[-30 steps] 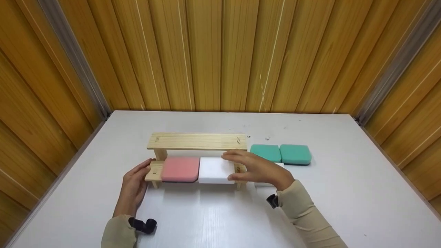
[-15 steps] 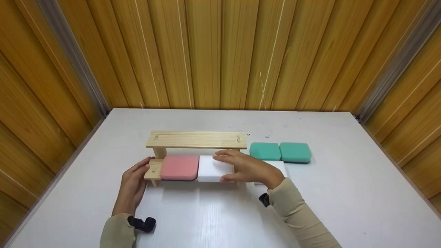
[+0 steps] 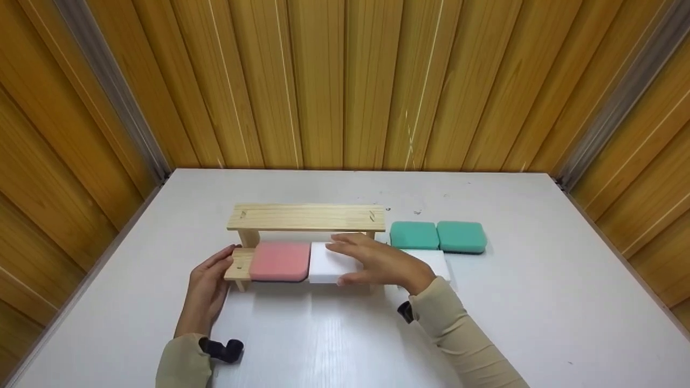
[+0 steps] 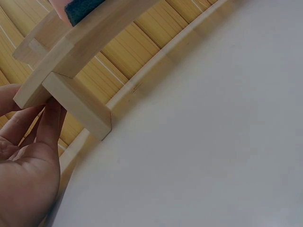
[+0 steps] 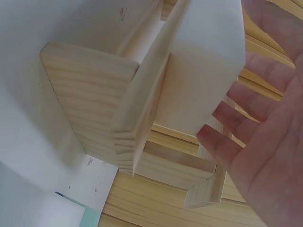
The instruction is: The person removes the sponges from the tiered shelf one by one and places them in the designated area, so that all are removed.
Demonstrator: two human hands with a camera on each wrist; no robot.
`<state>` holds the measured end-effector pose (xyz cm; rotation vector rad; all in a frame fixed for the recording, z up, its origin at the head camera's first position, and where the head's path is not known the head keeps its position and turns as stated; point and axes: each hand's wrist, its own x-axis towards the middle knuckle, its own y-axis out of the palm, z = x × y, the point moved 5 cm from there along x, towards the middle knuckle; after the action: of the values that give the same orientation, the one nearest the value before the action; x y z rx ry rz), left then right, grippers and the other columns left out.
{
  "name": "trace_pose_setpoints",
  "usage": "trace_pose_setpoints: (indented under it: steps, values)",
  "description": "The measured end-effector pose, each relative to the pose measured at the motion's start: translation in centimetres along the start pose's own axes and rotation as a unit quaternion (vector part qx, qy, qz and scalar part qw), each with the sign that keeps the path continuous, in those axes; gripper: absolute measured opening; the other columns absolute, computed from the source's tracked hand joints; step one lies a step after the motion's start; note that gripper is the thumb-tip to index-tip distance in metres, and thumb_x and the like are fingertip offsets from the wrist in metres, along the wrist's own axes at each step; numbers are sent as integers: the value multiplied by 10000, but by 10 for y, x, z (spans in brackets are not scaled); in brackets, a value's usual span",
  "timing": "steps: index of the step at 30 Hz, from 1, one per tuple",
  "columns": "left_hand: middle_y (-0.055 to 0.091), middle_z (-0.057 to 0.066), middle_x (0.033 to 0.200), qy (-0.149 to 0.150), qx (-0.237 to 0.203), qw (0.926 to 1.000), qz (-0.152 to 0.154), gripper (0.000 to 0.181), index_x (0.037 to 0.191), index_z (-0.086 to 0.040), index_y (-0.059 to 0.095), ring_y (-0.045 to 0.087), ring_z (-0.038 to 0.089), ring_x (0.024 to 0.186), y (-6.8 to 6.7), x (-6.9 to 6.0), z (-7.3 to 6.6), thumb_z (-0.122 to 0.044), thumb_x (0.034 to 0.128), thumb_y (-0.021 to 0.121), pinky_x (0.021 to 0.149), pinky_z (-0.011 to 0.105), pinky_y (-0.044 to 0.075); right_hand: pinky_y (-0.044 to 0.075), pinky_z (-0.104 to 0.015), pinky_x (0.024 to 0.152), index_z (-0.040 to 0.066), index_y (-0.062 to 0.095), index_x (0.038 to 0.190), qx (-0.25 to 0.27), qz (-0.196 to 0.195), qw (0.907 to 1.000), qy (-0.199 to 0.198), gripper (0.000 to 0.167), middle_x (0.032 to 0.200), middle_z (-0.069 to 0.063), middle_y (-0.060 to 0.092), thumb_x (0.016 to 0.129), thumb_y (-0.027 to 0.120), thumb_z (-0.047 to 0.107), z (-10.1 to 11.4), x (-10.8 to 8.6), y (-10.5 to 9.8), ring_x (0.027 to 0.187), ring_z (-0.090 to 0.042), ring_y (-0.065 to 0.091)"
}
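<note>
A two-tier wooden stand (image 3: 307,217) stands mid-table. On its lower step a pink sponge (image 3: 280,261) with a dark underside lies left of a white sponge-like block (image 3: 322,264). My left hand (image 3: 208,284) pinches the step's left end, thumb above and fingers beneath, as the left wrist view shows at the wooden end (image 4: 35,92). Over the right part of the white block is my right hand (image 3: 385,264), fingers spread and loosely extended. In the right wrist view its fingertips (image 5: 208,135) lie at the block's edge (image 5: 203,61); firm contact is unclear.
Two green sponges (image 3: 461,236) with dark undersides lie side by side right of the stand. In front of them, partly behind the right hand, a second white block (image 3: 434,263) rests on the white table (image 3: 539,302). Yellow wood-patterned walls (image 3: 323,81) enclose the table.
My right hand has slid left, further over the white block, showing more of the second white block behind it. The left hand keeps its pinch on the stand. The head view has shifted slightly.
</note>
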<state>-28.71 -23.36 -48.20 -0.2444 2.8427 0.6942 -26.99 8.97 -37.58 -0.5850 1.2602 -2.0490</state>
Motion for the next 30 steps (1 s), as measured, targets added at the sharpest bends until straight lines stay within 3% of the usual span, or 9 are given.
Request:
trace_pose_setpoints:
  steps: [10, 20, 24, 30]
  values:
    - [385, 101, 1516, 13, -29, 10000, 17, 445, 1369, -19, 501, 388, 167, 1398, 0, -1, 0, -3, 928, 561, 1041, 189, 467, 354, -486, 1157, 159, 422, 1462, -380, 78, 9991, 154, 661, 1552, -106, 336, 888, 669, 375, 0, 1, 5, 1427, -297, 317]
    - [372, 120, 1523, 108, 50, 9999, 40, 497, 1419, 23, 405, 390, 183, 1396, 0, 1, 0, 9, 938, 529, 1034, 187, 471, 391, -478, 1128, 172, 467, 1435, -794, 11, 9968, -107, 608, 1483, -169, 418, 893, 668, 359, 3, 4, 7, 1366, -323, 394]
    - [450, 90, 1471, 62, -87, 9999, -6, 470, 1386, 8, 464, 416, 171, 1378, 0, 1, 0, 18, 924, 551, 1036, 193, 472, 404, -466, 1120, 168, 483, 1423, -853, -34, 9962, -162, 593, 1466, -163, 436, 890, 676, 344, 3, 3, 6, 1354, -316, 410]
    - [638, -24, 1224, 65, -193, 9998, -29, 417, 1328, -22, 546, 551, 88, 1231, -1, 1, 0, 14, 914, 577, 1033, 198, 476, 402, -464, 1123, 164, 493, 1415, -825, -21, 9964, -167, 584, 1464, -160, 439, 890, 678, 340, 3, 2, 6, 1352, -318, 411]
